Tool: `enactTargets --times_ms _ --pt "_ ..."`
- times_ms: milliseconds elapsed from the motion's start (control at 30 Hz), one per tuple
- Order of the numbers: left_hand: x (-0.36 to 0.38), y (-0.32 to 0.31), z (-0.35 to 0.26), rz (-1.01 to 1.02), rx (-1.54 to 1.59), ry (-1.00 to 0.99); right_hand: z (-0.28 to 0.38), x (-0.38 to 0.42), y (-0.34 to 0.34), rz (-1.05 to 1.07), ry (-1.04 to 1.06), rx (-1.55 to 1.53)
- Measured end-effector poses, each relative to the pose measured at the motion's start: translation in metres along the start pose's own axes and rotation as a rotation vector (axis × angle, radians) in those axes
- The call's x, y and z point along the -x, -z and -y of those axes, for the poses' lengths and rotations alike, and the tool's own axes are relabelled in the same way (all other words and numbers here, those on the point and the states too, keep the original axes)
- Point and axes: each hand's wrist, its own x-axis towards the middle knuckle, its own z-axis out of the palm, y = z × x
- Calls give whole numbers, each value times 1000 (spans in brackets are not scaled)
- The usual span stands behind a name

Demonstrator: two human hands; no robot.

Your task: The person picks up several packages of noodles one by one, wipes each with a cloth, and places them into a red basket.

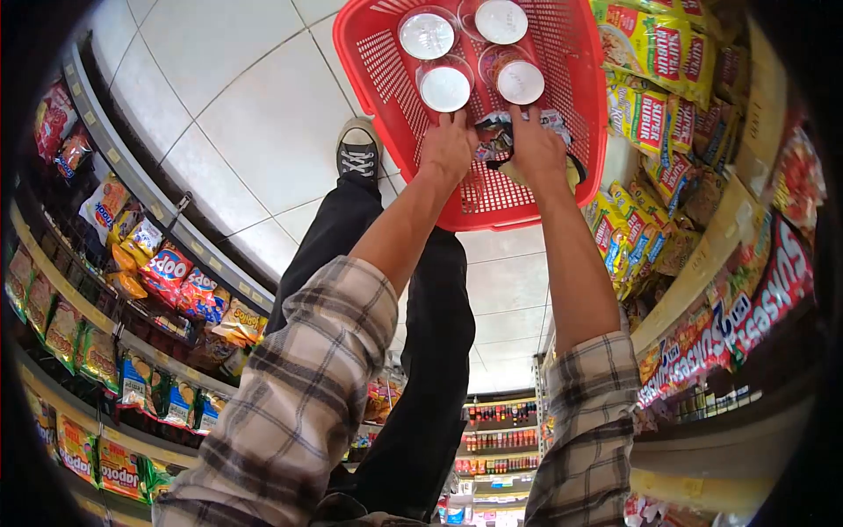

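Both my hands reach down into a red plastic basket point(358, 66) with a perforated base and walls. My left hand point(450, 147) is bent with its fingertips beside the white-lidded cup point(444, 89) and its thumb side at a crumpled silver-and-black packet point(499, 136). My right hand point(537, 147) closes over the same packet, with its fingertips just below another cup point(520, 83). Two further cups, one on the left point(427, 36) and one on the right point(501, 21), stand behind these. Something dark and yellowish lies under my right hand, mostly hidden.
Shelves of snack bags point(167, 272) curve along the left. Yellow Super Bubur packets point(652, 119) fill the right shelf beside the basket, with Sunkses-like red strips point(773, 290) below. My shoe point(358, 156) stands on the white tiled floor point(237, 97) left of the basket.
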Motion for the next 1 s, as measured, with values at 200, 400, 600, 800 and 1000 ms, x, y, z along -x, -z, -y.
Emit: enactTargets --times_ms 200,400,600,800,1000 --pt "83 79 4 -155 541 -114 -8 106 60 -396 19 -355" --pt "189 221 8 -128 1103 89 25 287 176 -643 -196 -1121" --pt "329 360 -51 28 1825 -273 80 477 220 -333 -490 -2422" --pt "495 465 -128 359 2128 -634 174 621 291 -506 -368 -2425" --pt "591 456 -165 403 1926 -561 207 757 330 -942 -256 -1929"
